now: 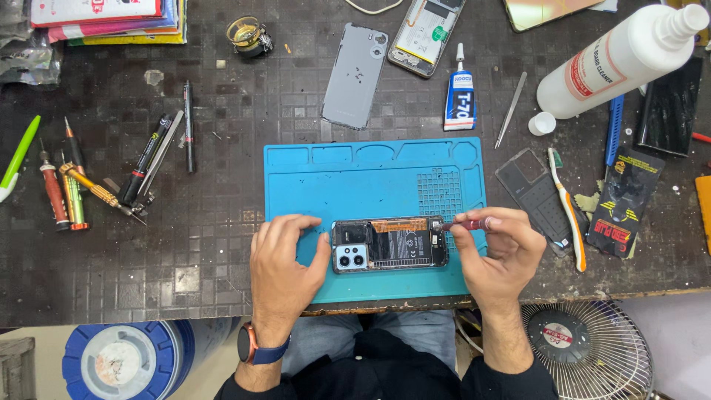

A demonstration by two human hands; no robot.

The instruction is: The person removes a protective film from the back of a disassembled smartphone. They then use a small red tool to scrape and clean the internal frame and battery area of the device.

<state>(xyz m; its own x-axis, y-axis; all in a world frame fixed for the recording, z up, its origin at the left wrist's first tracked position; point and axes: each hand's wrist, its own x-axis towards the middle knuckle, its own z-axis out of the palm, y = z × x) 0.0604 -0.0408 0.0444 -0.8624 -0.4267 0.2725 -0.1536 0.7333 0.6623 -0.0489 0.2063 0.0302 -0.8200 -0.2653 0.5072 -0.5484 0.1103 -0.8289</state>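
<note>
An opened phone (pixel 389 244), back cover off and camera module at its left end, lies on a blue work mat (pixel 370 174) near the table's front edge. My left hand (pixel 285 259) rests on the mat and steadies the phone's left end with the thumb. My right hand (pixel 496 248) pinches a small red-handled screwdriver (pixel 468 223), its tip touching the phone's upper right corner.
Grey back cover (pixel 356 75), a second opened phone (pixel 426 33) and a glue tube (pixel 461 92) lie beyond the mat. White spray bottle (pixel 618 59), tweezers (pixel 511 109) and toothbrush (pixel 569 207) are right. Screwdrivers and pens (pixel 111 174) lie left. A fan (pixel 589 352) stands below.
</note>
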